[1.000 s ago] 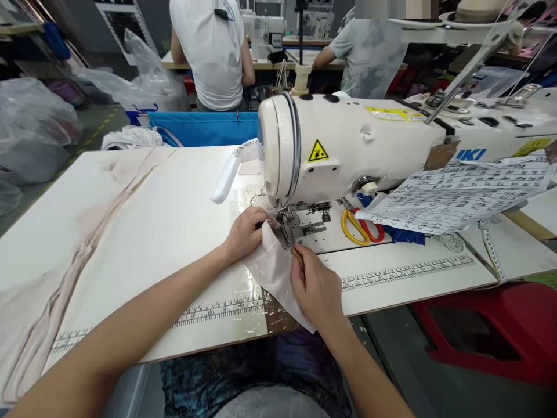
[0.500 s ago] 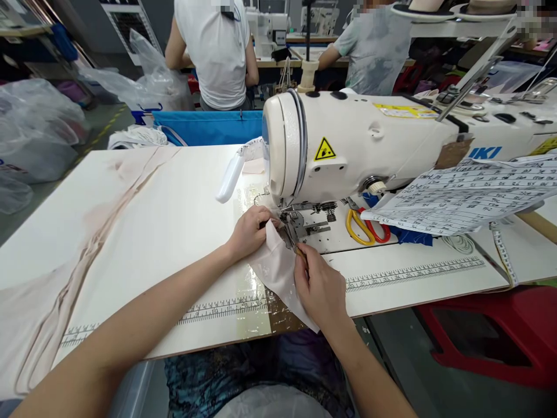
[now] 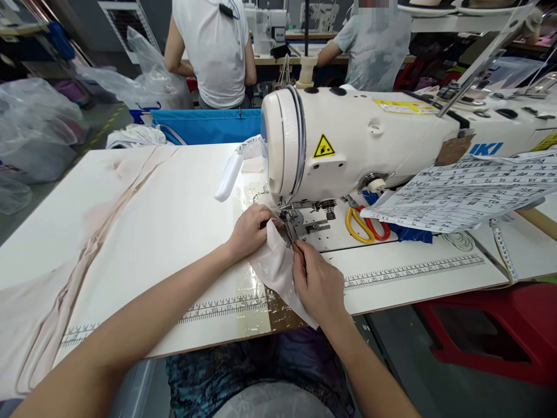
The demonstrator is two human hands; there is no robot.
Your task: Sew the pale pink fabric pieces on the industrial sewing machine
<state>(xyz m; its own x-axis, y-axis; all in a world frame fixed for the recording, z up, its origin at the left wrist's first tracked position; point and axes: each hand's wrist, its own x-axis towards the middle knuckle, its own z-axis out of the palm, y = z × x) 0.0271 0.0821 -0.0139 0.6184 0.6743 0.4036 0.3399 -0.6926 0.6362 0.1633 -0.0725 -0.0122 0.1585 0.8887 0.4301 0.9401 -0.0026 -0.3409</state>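
Note:
A pale pink piece of fabric [image 3: 275,264] hangs from the needle area of the white sewing machine [image 3: 339,139] down over the table's front edge. My left hand [image 3: 250,231], fingers bent and pressed together, grips its upper edge just left of the presser foot. Closed as well, my right hand [image 3: 319,278] pinches a slim metal tool [image 3: 296,247] with a brass-coloured part; its tip points at the needle area, and its exact kind is unclear. The fabric's right edge runs beneath this hand. My fingers and the machine head hide the needle point.
Yellow-and-red-handled scissors [image 3: 360,225] lie right of the needle area, near a patterned paper sheet [image 3: 474,191]. More pink fabric [image 3: 87,261] spreads over the table's left side. A ruler strip [image 3: 413,271] lines the front edge. Two people sit beyond the machine; a red stool [image 3: 539,331] stands right.
Both hands stay almost in place at the needle area. The fabric between them has shifted and creased slightly. The view has moved very little.

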